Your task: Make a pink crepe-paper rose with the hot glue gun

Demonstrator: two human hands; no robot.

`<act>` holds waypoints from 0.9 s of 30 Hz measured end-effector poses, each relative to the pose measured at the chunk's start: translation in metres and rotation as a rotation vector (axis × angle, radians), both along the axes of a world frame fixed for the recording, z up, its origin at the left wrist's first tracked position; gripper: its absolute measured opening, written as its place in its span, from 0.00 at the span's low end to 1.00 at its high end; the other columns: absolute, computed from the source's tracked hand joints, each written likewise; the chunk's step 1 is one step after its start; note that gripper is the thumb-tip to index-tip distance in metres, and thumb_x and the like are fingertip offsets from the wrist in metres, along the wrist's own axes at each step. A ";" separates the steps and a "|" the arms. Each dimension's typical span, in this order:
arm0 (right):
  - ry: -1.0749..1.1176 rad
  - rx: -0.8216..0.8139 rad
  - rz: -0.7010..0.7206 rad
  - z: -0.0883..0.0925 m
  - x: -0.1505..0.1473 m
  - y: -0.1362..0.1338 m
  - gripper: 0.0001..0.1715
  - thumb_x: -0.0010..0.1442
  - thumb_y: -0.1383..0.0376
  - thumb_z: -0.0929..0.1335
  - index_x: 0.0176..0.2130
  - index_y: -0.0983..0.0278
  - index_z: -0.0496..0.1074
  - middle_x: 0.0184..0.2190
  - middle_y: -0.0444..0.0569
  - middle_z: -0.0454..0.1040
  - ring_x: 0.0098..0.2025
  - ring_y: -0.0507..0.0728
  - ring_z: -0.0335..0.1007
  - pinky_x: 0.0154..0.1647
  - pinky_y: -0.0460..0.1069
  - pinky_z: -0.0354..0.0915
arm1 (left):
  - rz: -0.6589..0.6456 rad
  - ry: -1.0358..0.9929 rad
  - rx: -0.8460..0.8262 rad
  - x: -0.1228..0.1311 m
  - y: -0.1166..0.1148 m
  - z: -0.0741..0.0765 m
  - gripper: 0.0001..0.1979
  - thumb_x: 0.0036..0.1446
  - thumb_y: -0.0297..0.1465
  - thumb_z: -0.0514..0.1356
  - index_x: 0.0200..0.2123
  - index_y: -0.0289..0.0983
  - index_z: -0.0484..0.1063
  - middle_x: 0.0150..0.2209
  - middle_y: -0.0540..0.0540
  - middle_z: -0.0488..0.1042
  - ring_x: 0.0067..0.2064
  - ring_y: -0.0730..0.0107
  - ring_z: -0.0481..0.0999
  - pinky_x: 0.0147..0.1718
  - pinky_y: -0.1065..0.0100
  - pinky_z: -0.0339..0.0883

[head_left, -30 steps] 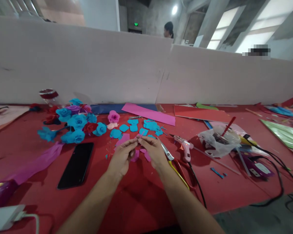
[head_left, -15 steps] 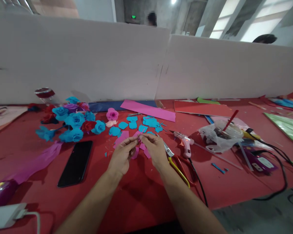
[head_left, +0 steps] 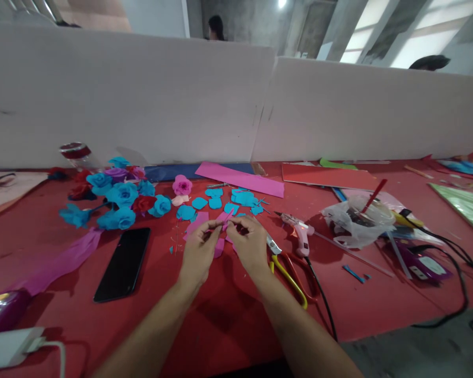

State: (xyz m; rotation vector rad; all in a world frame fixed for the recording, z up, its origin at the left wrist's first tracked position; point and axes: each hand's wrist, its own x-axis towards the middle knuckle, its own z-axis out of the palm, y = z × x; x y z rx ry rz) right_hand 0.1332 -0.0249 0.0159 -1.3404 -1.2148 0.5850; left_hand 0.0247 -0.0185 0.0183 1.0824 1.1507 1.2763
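Between the fingertips of both hands is a small piece of pink paper [head_left: 225,221], partly hidden by the fingers. My left hand [head_left: 199,249] pinches it from the left, and my right hand [head_left: 247,242] pinches it from the right. Under and around the fingers lie pink paper pieces [head_left: 218,248] on the red table. Just beyond them are several blue paper petals [head_left: 242,197]. A finished pink paper flower [head_left: 182,185] sits farther back, left of the petals. To the right of my right hand rest scissors with yellow handles [head_left: 289,278] and a pink glue gun [head_left: 299,231].
Blue, red and purple paper flowers [head_left: 122,194] are bunched at left, above a black phone [head_left: 123,265]. A plastic cup in a bag [head_left: 357,220] stands at right near black cables. A pink paper strip [head_left: 240,179] lies before the white partition [head_left: 142,100].
My fingertips have shifted slightly on the pink piece, and more of it shows between them. Behind the partition, a person's head has moved left.
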 end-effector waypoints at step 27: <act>0.075 -0.141 0.320 0.001 0.004 0.002 0.06 0.50 0.65 0.68 0.25 0.64 0.74 0.23 0.44 0.73 0.27 0.51 0.66 0.29 0.46 0.61 | -0.195 -0.202 -0.207 -0.027 0.015 0.002 0.09 0.39 0.33 0.70 0.27 0.35 0.80 0.27 0.47 0.77 0.31 0.74 0.72 0.33 0.71 0.65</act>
